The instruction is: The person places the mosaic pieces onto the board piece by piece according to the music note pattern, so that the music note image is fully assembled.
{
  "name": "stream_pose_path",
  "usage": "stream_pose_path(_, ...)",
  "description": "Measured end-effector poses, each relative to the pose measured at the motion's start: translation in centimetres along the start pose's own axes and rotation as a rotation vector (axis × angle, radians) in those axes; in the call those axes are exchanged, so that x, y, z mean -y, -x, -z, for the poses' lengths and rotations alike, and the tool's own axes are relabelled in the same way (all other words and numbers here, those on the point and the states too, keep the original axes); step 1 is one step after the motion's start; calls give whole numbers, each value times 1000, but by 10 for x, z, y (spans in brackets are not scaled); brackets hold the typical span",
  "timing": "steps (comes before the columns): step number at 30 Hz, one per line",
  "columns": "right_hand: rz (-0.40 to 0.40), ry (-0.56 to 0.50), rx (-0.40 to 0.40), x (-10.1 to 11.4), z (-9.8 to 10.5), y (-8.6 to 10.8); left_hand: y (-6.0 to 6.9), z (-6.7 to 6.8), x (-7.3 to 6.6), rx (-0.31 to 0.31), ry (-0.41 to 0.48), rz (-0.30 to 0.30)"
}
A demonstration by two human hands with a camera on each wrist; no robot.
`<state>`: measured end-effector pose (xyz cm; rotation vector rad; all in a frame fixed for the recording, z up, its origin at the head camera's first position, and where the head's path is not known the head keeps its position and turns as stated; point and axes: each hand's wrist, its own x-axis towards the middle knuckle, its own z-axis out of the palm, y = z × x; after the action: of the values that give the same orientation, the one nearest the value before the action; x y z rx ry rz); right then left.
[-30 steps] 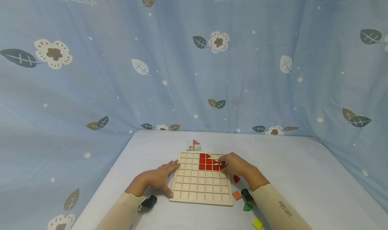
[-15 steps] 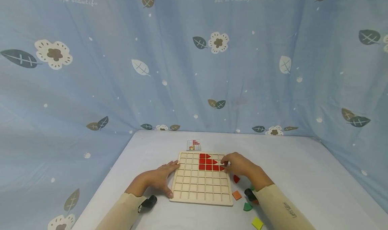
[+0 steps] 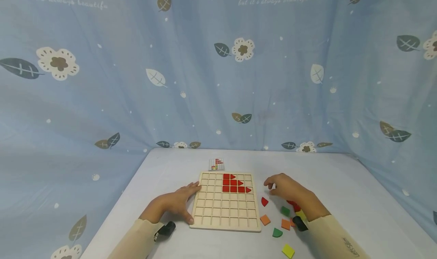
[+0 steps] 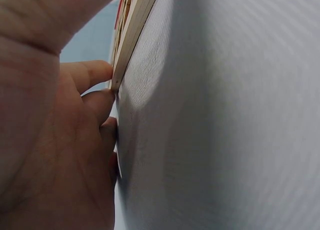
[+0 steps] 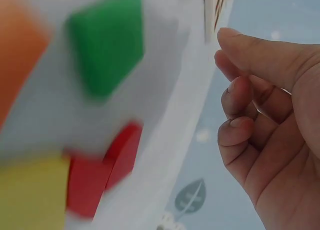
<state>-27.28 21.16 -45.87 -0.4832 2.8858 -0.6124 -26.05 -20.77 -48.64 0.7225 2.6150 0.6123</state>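
Note:
A wooden grid board lies on the table, red squares set in its upper rows, each row ending in a red pointed piece at the right. My left hand rests at the board's left side, fingers spread; in the left wrist view a finger touches its edge. Right of the board, my right hand hovers over the table. Its fingers are loosely bent in the right wrist view, nothing between them. Below it lie a red quarter-round piece and a green piece.
A small pattern card lies behind the board. Orange squares, a green quarter-round piece and a yellow square are scattered at the right. More red pieces are partly hidden by the right forearm. A blue printed curtain hangs behind the table.
My right hand has left the board's right edge and moved right, uncovering the red pointed piece in the third row. The left hand stays at the board.

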Motion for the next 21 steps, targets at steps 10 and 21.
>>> stream_pose_path(10,-80,-29,-3,-34,14,29,2,1,-2,0,9,-3)
stream_pose_path(21,-142,-49,28,-47,17,56,1,0,-1,0,18,-20)
